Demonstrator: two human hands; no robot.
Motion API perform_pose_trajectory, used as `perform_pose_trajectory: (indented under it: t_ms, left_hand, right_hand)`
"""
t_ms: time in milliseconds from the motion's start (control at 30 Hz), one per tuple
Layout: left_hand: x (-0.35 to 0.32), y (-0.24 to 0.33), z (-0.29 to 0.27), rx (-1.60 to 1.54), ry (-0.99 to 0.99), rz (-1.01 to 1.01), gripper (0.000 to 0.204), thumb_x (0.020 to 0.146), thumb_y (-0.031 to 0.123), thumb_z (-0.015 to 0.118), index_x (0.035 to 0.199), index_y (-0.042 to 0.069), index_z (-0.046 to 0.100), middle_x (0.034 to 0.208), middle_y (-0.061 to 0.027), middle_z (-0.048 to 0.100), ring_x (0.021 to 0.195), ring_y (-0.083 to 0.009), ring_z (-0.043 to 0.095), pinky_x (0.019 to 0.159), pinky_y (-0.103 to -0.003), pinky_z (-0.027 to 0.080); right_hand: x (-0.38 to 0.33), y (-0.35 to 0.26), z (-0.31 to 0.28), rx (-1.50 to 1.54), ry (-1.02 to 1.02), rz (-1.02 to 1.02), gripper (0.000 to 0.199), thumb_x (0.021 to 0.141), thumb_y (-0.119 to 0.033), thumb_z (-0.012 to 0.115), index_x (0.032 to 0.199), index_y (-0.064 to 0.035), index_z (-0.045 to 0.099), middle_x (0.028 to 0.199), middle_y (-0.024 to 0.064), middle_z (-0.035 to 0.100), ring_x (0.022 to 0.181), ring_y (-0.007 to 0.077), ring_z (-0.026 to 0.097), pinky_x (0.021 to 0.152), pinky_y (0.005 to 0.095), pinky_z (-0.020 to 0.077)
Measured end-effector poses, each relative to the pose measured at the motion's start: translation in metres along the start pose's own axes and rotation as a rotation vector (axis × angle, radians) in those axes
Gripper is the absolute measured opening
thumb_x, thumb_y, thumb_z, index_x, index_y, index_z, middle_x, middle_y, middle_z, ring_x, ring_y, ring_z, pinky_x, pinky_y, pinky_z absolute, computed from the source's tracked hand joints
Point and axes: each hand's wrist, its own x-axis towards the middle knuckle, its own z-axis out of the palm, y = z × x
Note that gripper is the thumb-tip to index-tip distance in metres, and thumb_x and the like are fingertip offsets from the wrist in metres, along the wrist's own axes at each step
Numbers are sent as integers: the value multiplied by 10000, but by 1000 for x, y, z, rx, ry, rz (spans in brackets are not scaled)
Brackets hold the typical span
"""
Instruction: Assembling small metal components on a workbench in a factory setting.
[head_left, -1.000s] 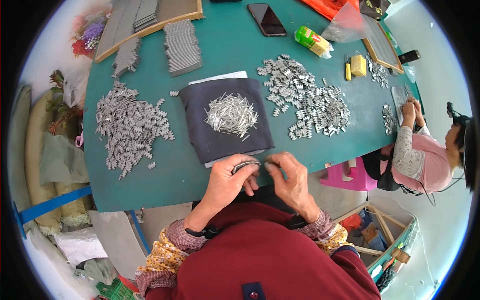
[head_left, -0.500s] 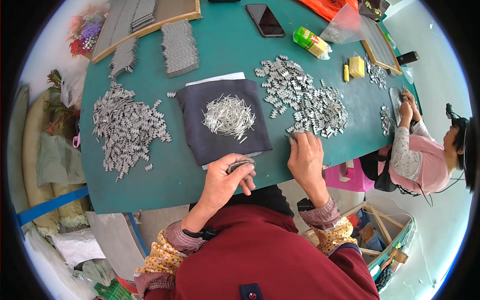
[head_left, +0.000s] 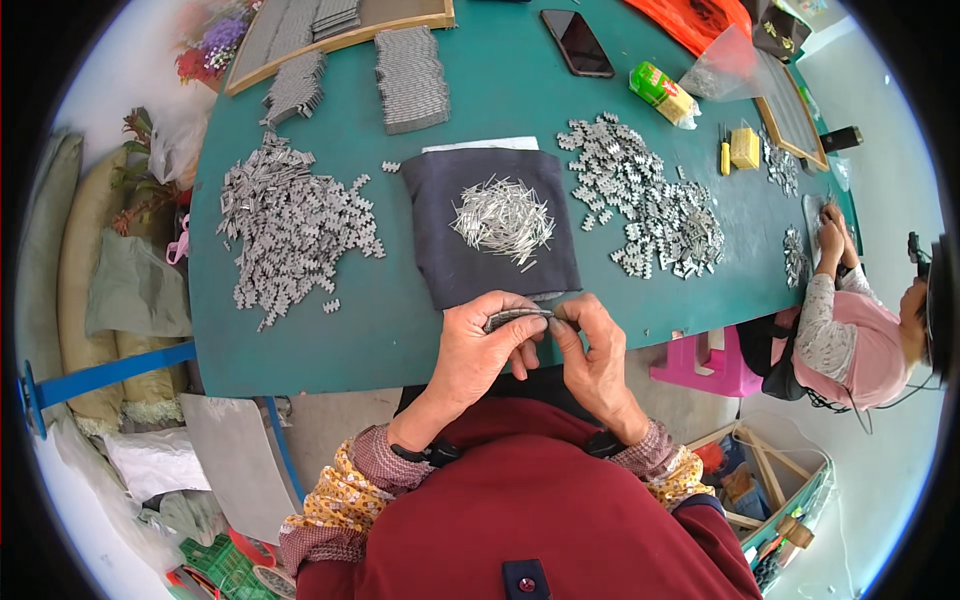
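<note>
A small grey metal piece (head_left: 515, 318) sat pinched between both hands just off the near edge of the green counter (head_left: 500, 90), above the person's lap. The left hand (head_left: 480, 350) curled around its left end, thumb and bent fingers closed on it, wrist angled up from the patterned sleeve. The right hand (head_left: 595, 355) met it from the other side — fingertips pressed to the piece's right end, the two hands touching at the thumbs.

Just beyond the hands lay a dark cloth (head_left: 440, 250) with a loose heap of thin metal pins (head_left: 503, 218) on it. Left of the cloth spread a pile of grey metal clips (head_left: 290, 225); right of it, a second pile (head_left: 650, 205). Farther back lay a black phone (head_left: 577, 42). At the counter's right end another person (head_left: 850, 330) sat — hands on the counter.
</note>
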Motion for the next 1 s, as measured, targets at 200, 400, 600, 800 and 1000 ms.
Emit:
perform_pose_trajectory:
  t_ms: [200,400,600,800,1000]
  left_hand:
    - [-2,2,-2,31,7,25,128,936,64,661,989,-52,672,751,-71,664,565,-115,643,440,-222,499]
    - [-2,0,-8,60,4,-5,137,922,55,679,1000,-57,672,772,-104,679,560,-145,652,430,-240,512]
    - [0,-2,-11,50,24,-24,134,944,76,653,990,-49,670,741,-70,657,540,-104,624,417,-219,478]
    - [-1,-3,-13,132,-6,35,112,938,57,656,1004,-31,678,725,-55,666,558,-89,628,450,-217,493]
    - [-1,-4,-16,215,-34,137,79,922,29,661,978,-15,696,723,-48,671,572,-81,630,474,-213,504]
  right_hand:
    - [0,0,2,-23,-16,-35,88,864,51,630,913,1,577,835,135,599,717,295,595,630,362,473]
    - [1,3,4,1,-51,15,69,866,29,644,913,6,598,812,125,613,705,281,602,630,349,473]
    - [3,4,4,38,-76,70,68,866,21,650,931,13,630,827,132,630,725,267,622,644,335,483]
    - [3,5,2,12,-73,19,98,844,38,655,927,7,614,829,131,627,730,287,613,662,349,490]
    - [3,8,5,-101,-47,-157,123,833,49,649,902,-19,573,832,113,608,729,286,596,660,351,479]
